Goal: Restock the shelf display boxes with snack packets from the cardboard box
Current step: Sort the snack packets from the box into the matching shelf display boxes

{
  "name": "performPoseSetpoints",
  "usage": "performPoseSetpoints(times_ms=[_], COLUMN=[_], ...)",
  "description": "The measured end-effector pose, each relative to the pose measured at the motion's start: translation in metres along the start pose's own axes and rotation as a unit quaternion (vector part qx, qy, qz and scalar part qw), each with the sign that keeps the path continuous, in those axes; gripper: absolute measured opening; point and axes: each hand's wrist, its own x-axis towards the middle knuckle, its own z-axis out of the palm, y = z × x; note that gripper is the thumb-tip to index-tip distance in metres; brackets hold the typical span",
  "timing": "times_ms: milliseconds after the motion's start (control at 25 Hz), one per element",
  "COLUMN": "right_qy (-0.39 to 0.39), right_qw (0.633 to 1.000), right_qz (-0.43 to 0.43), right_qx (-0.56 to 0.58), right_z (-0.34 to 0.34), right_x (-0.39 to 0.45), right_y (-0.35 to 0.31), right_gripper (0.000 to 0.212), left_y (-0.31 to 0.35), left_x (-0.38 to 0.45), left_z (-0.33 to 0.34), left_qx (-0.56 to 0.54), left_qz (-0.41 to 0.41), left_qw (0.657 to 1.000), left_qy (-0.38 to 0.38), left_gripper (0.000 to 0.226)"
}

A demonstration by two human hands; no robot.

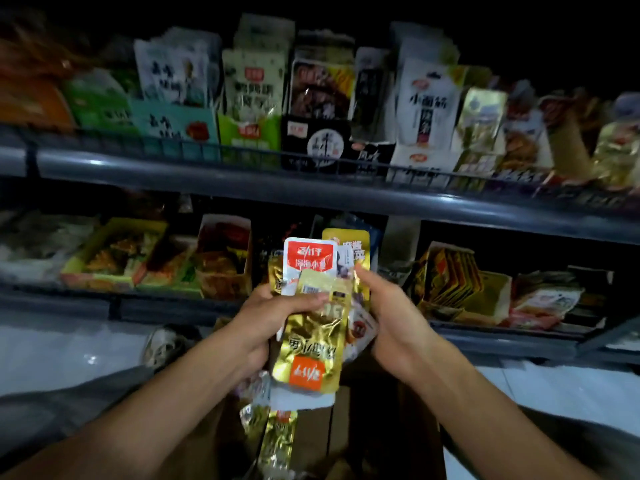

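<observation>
I have a mixed handful of snack packets [313, 306] held up in front of the lower shelf, directly above the cardboard box [349, 438], which sits at six o'clock between my forearms with more gold packets loose inside it. My left hand [268, 315] grips the stack from nine o'clock, thumb laid across the front of a gold foil packet [311, 351]; a red-and-white packet [309, 261] stands tallest at twelve o'clock. My right hand [384, 313] closes on the stack's three o'clock edge, fingers curled behind it, where I cannot see how many packets they catch.

The step, as I read it, is sorting this fan by kind before anything goes in. I would keep the left grip firm and low, and let the right thumb peel one packet at a time, since slick foil will likely slide and drop back into the box. The open display boxes [221, 261] on the lower shelf [502, 344] lie at ten and two o'clock; I would match the printed face to a box first, then slot packets upright, faces forward.
</observation>
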Motion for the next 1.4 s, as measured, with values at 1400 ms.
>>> performPoseSetpoints(times_ms=[1400], right_qy=[0.367], right_qw=[0.798], right_qz=[-0.454], right_qx=[-0.148], right_z=[-0.095], right_x=[0.0], right_y=[-0.235], right_gripper=[0.003], left_y=[0.096], left_x=[0.084], left_z=[0.087], left_qx=[-0.105], left_qz=[0.132], left_qw=[0.985], left_qy=[0.044], left_gripper=[0.04])
